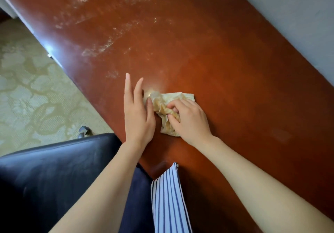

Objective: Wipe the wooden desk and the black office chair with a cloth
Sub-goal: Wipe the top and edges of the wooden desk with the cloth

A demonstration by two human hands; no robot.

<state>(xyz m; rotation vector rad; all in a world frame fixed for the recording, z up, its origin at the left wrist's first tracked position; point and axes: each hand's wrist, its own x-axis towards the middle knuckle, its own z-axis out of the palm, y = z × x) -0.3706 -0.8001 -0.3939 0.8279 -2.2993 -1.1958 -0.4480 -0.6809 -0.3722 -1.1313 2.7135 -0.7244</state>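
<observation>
Your right hand (189,119) lies on the cloth (173,97), and its fingers (173,106) are curled into the fabric, so they grip it in a bunch. The cloth is beige and crumpled. It rests on the desk (226,61), near the edge that is closest to you, and one flatter corner of it sticks out beyond your knuckles toward the wall (289,16).

Your left hand (137,113) is just beside the cloth, on its left side. The fingers of this hand are straight and close together, pointing away from you, and they hold nothing. The thumb touches the left edge of the cloth. I cannot tell if the palm presses on the wood or only hovers above it.

The desk is of reddish-brown glossy wood and runs diagonally through the view. Farther along its surface, well apart from your hands, there are whitish dusty smears (101,48).

The chair (45,175) is black and shiny, and it stands at the lower left, close against the desk edge, under your left forearm. A part of its grey base (83,130) shows on the carpet (27,88), which is pale with a flower pattern. A striped blue and white garment (168,196) hangs between your arms and overlaps the near edge of the desk.
</observation>
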